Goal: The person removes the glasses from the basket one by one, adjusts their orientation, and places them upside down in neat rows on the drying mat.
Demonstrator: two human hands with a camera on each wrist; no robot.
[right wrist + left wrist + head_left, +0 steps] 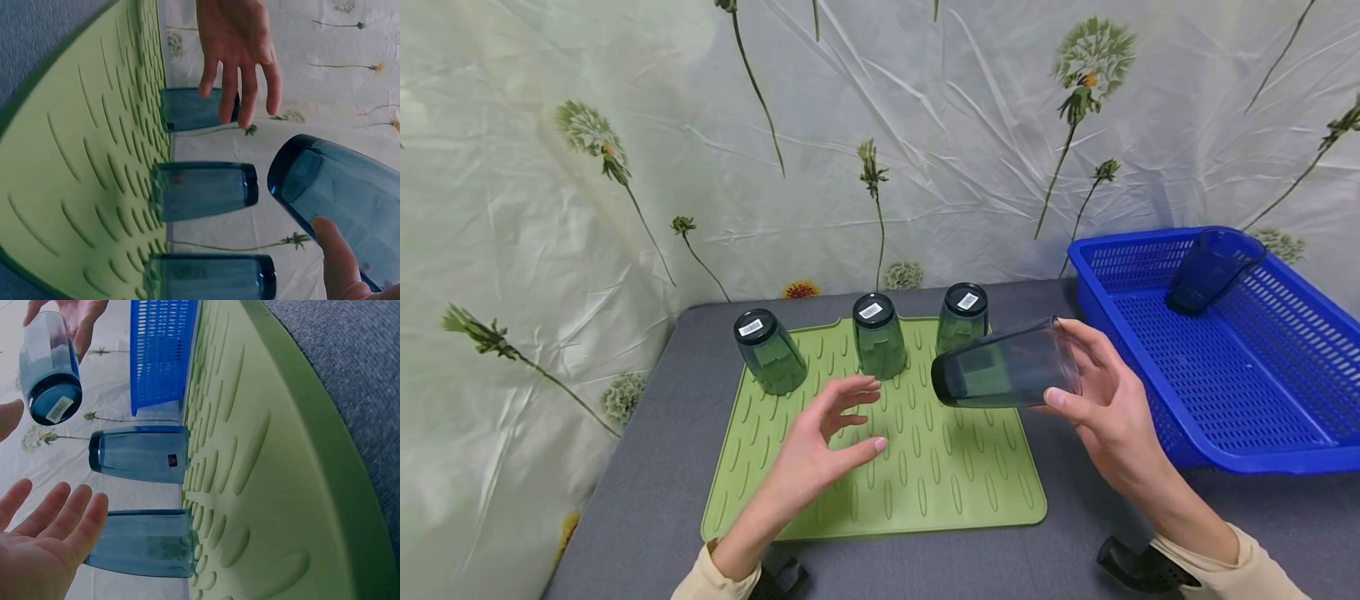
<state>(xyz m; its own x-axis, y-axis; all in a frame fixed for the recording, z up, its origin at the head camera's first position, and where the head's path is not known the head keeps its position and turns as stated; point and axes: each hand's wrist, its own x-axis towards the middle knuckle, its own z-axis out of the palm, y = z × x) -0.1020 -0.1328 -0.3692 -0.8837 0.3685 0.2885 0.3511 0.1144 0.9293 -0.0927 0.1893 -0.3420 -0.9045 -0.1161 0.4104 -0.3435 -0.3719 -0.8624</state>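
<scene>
My right hand (pixel 1108 408) grips a dark tinted glass (pixel 1007 367) near its rim, holding it tilted on its side with the base toward the left, above the green mat (pixel 865 500). My left hand (pixel 820 450) hovers over the mat, fingers apart, holding nothing. Three similar glasses stand upside down along the mat's back edge: a left glass (pixel 771 354), a middle glass (pixel 878 337) and a right glass (pixel 958 321), partly hidden by the held one. White labels show on their bases. In the left wrist view, the held glass (pixel 51 369) also has a labelled base.
A blue plastic basket (pixel 1195 433) stands at the right of the grey table (pixel 632 500). One more glass (pixel 1210 271) leans inside it, at the back. Behind the table hangs a pale sheet with flower prints (pixel 970 150).
</scene>
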